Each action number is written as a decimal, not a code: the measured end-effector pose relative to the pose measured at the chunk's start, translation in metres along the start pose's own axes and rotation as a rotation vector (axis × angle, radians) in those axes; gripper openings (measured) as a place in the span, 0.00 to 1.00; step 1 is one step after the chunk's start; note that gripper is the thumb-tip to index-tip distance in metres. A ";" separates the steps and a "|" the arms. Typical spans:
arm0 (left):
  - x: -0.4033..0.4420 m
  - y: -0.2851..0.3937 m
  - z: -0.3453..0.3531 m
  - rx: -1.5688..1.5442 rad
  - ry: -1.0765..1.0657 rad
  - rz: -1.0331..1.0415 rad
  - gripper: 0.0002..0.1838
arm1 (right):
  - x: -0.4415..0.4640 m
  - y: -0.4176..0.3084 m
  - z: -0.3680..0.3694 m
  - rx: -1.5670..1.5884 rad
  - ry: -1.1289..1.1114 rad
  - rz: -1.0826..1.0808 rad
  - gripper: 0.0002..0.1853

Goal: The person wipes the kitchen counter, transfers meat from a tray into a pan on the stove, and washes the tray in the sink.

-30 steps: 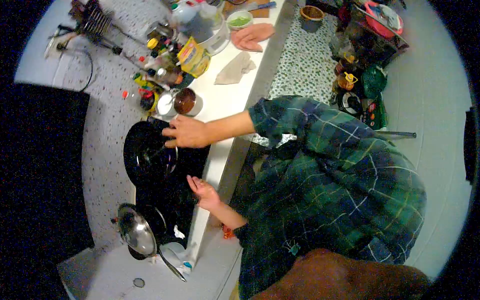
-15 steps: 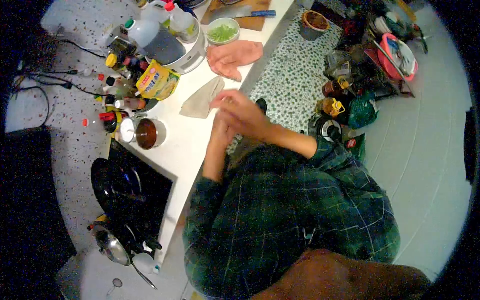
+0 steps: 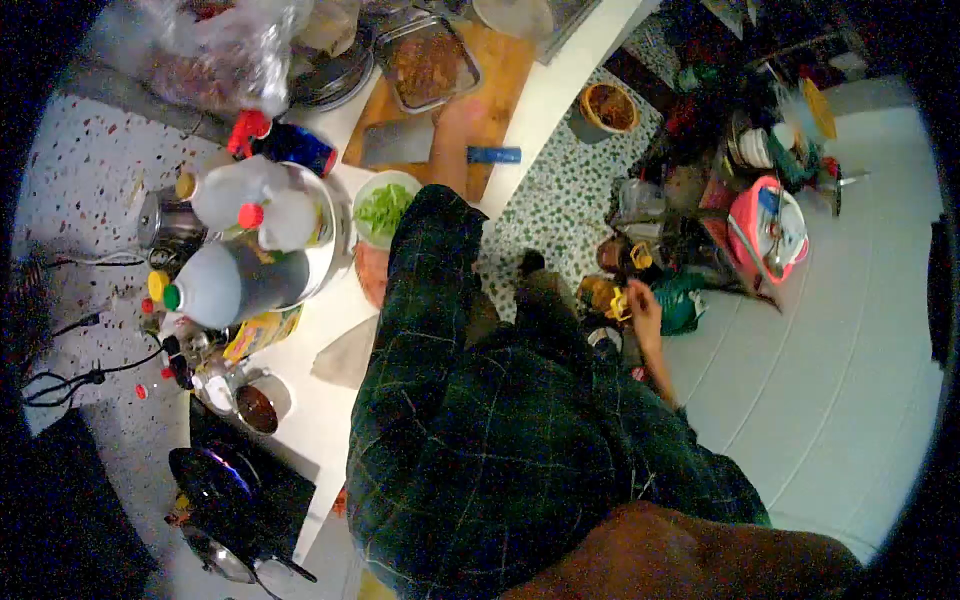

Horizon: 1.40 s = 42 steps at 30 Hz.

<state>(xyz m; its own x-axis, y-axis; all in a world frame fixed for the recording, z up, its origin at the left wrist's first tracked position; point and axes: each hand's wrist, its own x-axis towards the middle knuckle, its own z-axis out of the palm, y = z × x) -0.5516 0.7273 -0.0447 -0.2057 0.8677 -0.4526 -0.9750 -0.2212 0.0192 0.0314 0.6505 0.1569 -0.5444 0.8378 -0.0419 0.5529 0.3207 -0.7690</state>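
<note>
My left hand (image 3: 458, 122) is over the wooden cutting board (image 3: 508, 80), between the front edge of a metal tray of brown food (image 3: 425, 65) and a cleaver (image 3: 398, 141) with a blue handle. Its fingers are blurred, and whether they touch the tray is unclear. A bowl of chopped greens (image 3: 384, 210) stands just left of my left sleeve. Out to the right, my right hand (image 3: 645, 308) hangs in the air above the floor items, its fingers loosely apart with nothing visible in them.
Large jugs (image 3: 238, 285) and a yellow packet (image 3: 262, 334) crowd the counter at left. A jar of dark sauce (image 3: 258, 408) stands near the black wok (image 3: 212, 476). At right are a pink basin (image 3: 768, 230), yellow-capped bottles (image 3: 600, 296) and a bucket (image 3: 606, 108).
The view has turned toward the cutting board. My hands, together over the counter half a second ago, have parted: the left reached forward to the board, the right swung out to the right.
</note>
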 end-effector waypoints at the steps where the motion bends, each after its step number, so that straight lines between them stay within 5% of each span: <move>1: 0.002 -0.004 0.004 -0.056 -0.167 0.033 0.18 | -0.009 -0.002 -0.010 0.021 -0.015 0.044 0.13; 2: 0.004 -0.003 -0.003 -0.137 -0.319 0.099 0.17 | -0.002 0.020 -0.014 0.225 -0.062 -0.062 0.14; 4: 0.023 -0.005 0.008 0.074 0.108 0.552 0.23 | 0.017 0.107 -0.003 0.429 -0.172 -0.064 0.14; 5: 0.013 -0.016 0.012 0.075 0.097 0.553 0.23 | 0.023 0.148 -0.002 0.412 -0.235 0.013 0.14; 7: 0.012 -0.012 0.019 0.066 0.401 0.891 0.27 | 0.067 0.133 -0.004 0.350 -0.315 0.080 0.14; 9: -0.017 -0.030 0.049 0.030 0.436 0.871 0.26 | 0.124 0.142 -0.015 0.350 -0.434 0.236 0.15; 12: -0.063 -0.055 0.080 -0.021 0.522 0.846 0.26 | 0.203 0.087 -0.021 0.368 -0.325 -0.356 0.16; 15: -0.065 -0.069 0.081 -0.116 0.532 1.019 0.27 | 0.283 0.092 -0.031 0.347 -0.519 -0.280 0.16; 17: -0.072 -0.072 0.079 -0.135 0.499 0.858 0.25 | 0.309 0.061 -0.027 0.435 -0.517 0.128 0.16; 25: -0.163 -0.143 0.112 0.108 0.531 1.022 0.21 | 0.363 0.027 0.023 0.409 -0.856 0.132 0.16; 30: -0.275 -0.212 0.136 0.167 0.627 0.862 0.21 | 0.351 -0.104 0.026 0.448 -0.797 -0.258 0.15; 36: -0.398 -0.304 0.120 0.128 0.731 1.004 0.18 | 0.273 -0.265 0.058 0.069 -0.853 -1.227 0.30; 39: -0.461 -0.344 0.089 0.095 0.778 1.077 0.20 | 0.201 -0.313 0.106 0.083 -1.190 -1.161 0.33; 42: -0.516 -0.379 0.103 -0.049 0.842 1.216 0.21 | 0.113 -0.351 0.145 -0.062 -1.331 -1.382 0.29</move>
<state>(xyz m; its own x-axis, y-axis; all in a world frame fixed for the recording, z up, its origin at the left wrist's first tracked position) -0.0841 0.4092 0.2735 -0.7507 -0.3606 -0.5536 -0.2364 -0.6358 0.7347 -0.3155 0.5682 0.3292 -0.6029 -0.7942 0.0761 -0.6202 0.4065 -0.6709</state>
